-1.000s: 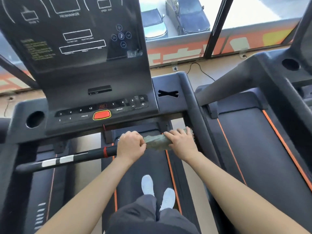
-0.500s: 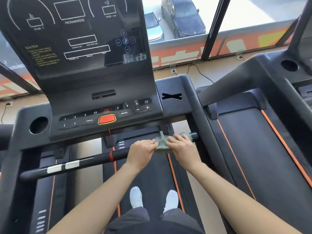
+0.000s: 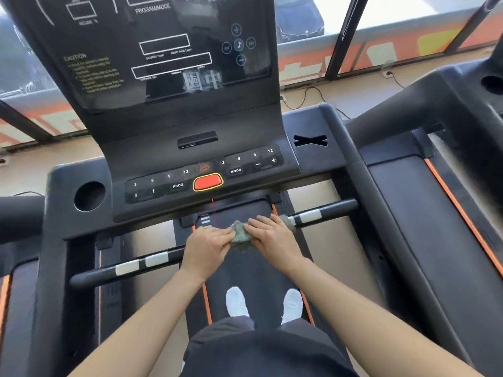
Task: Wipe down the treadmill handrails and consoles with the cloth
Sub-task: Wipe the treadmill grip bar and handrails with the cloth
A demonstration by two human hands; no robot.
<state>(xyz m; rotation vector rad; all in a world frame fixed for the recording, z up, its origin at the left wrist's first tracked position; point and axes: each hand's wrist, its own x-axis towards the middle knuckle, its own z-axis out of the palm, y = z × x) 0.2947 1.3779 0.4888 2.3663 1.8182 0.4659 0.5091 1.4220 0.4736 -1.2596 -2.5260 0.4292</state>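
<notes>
Sunlit windows (image 3: 402, 14) run behind the treadmills. The bunched green cloth (image 3: 241, 235) sits on the front handrail (image 3: 326, 210), just below the console (image 3: 204, 159). My left hand (image 3: 206, 248) pinches its edge with curled fingers. My right hand (image 3: 272, 238) presses it down, fingers fairly flat. I should wrap the cloth round the bar and slide steadily, covering the silver strips (image 3: 309, 215) too. The round cup holder (image 3: 89, 195) shows only darkness inside.
</notes>
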